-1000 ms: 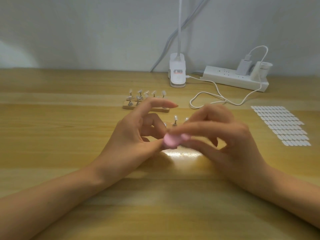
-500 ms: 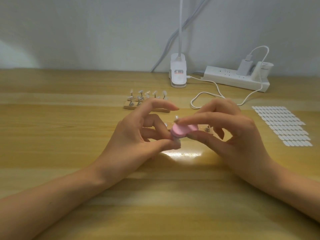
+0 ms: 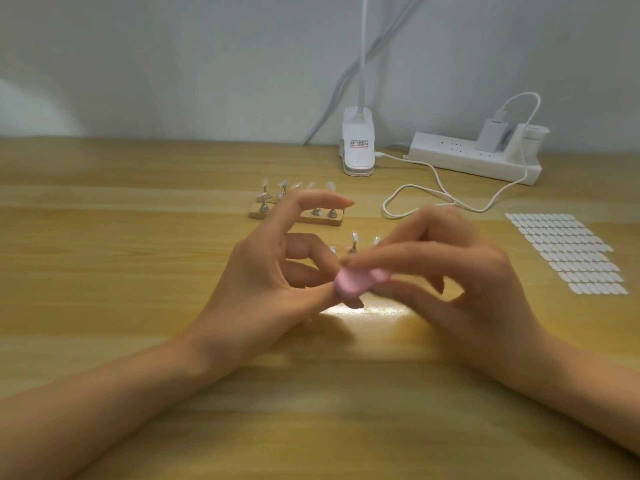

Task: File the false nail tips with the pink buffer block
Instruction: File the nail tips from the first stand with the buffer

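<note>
My right hand (image 3: 460, 278) pinches the pink buffer block (image 3: 356, 281) between thumb and fingers, just above the wooden table (image 3: 138, 271). The block lies against the fingertips of my left hand (image 3: 266, 285), which pinch a small nail tip on its stand; the block and my fingers hide most of it. My right hand is blurred. Behind my hands, loose stands with nail tips (image 3: 354, 242) rest on the table. Farther back, a wooden holder (image 3: 322, 216) carries several more nail tips.
A sheet of white adhesive tabs (image 3: 568, 251) lies at the right. At the back stand a white lamp clamp (image 3: 358, 147) and a power strip (image 3: 474, 157) with a charger; its white cable (image 3: 419, 199) loops on the table.
The pink block swung up and right half a second ago and is back down left against my left fingertips. My left hand has stayed in place.
</note>
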The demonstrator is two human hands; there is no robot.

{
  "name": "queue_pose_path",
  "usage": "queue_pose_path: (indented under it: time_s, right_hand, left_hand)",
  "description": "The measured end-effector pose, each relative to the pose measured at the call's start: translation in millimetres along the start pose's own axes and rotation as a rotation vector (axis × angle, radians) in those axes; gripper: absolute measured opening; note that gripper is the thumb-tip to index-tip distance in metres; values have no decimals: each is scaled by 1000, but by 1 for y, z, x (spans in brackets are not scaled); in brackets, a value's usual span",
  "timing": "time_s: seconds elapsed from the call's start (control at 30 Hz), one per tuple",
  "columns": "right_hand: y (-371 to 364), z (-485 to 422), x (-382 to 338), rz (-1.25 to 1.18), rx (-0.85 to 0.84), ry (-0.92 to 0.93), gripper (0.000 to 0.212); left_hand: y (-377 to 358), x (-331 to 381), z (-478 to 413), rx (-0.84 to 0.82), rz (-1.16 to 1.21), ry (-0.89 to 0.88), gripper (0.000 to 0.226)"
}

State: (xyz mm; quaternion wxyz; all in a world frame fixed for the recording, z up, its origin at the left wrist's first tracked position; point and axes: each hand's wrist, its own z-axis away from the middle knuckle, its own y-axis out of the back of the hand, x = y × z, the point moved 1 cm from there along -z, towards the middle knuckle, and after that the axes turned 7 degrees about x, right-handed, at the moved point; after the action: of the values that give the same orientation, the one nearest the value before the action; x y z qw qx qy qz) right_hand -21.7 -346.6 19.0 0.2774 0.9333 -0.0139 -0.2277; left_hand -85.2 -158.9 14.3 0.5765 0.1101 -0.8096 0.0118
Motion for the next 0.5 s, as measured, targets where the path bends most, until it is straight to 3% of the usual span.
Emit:
queue_pose_path:
  time_s: [0.5]
  right_hand:
    - [-2,0,-4,22,3,36,19]
  left_hand:
    - [0,1,1,33,-4,-53,62]
